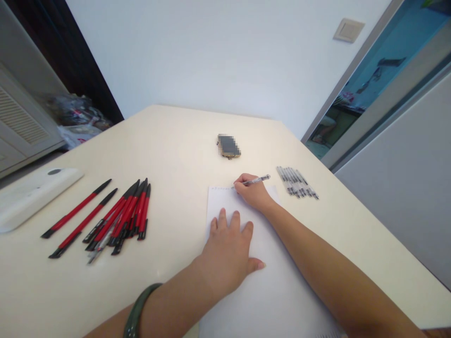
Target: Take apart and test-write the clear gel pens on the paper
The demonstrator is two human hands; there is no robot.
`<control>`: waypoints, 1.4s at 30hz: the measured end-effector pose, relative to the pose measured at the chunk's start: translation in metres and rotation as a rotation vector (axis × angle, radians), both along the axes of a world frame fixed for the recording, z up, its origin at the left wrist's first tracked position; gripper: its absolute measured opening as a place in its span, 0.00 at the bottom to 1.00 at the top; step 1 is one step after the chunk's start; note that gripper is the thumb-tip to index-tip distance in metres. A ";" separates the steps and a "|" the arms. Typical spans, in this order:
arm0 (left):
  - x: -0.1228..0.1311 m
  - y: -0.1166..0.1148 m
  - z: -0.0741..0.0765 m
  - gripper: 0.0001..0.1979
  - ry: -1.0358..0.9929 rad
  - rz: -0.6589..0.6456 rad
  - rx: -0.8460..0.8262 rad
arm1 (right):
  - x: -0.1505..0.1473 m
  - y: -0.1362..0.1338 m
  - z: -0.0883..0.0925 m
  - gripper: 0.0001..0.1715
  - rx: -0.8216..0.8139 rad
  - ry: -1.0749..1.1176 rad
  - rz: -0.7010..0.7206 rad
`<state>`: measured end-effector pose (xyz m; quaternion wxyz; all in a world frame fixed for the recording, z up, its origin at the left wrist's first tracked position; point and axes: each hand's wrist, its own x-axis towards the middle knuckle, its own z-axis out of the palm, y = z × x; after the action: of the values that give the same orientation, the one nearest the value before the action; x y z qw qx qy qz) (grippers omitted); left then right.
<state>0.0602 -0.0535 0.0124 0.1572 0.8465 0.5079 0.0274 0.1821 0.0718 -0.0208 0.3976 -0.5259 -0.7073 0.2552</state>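
My left hand (229,253) lies flat on a sheet of white paper (271,300), fingers spread, with a dark green bangle on the wrist. Near the paper's top edge, my right hand (252,191) grips a clear pen (259,180), its tip at a row of small marks. Several red and black pens (123,213) lie in a loose pile to the left, two of them (84,225) a little apart. To the right of the paper, several clear pens (297,182) lie side by side.
A small dark, pixelated object (229,146) sits beyond the paper on the cream table (176,141). A long white device (38,195) lies at the left. Behind the table is a white wall; a doorway opens at the right.
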 end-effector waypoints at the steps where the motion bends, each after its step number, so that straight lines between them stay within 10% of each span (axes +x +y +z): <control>1: 0.000 0.000 0.000 0.36 -0.002 0.000 0.004 | 0.000 0.000 0.000 0.06 -0.001 -0.001 0.001; 42: 0.000 0.000 -0.001 0.35 -0.020 0.004 0.012 | -0.002 -0.002 0.000 0.06 0.006 -0.020 0.017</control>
<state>0.0603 -0.0538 0.0111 0.1573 0.8461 0.5077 0.0394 0.1805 0.0698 -0.0203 0.3899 -0.5213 -0.7164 0.2512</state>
